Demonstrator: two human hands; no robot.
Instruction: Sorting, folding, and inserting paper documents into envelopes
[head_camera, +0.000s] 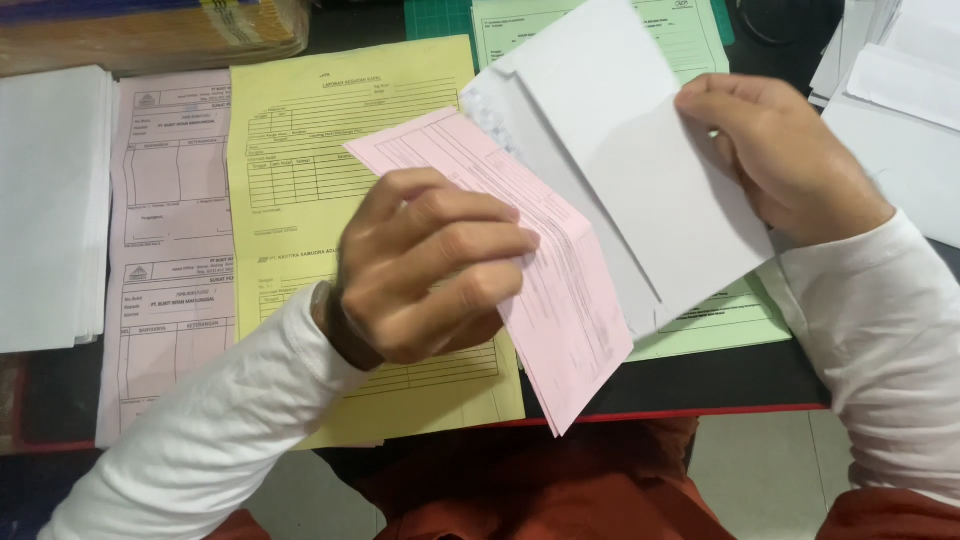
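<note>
At frame centre the left hand (425, 265) grips a folded pink form (520, 250) (fingers closed); the right hand (775, 155) pinches a white envelope (620, 160).

We see thin matt paper everywhere: the pink form (540, 270) in the left hand (430, 265), the smooth white envelope (630, 170) in the right hand (780, 150), and the yellow sheet (300, 150) and green sheet (720, 320) lying flat. Our sleeves (200, 440) look like soft white cloth. The desk (730, 385) shows a smooth dark top with a red edge.
</note>
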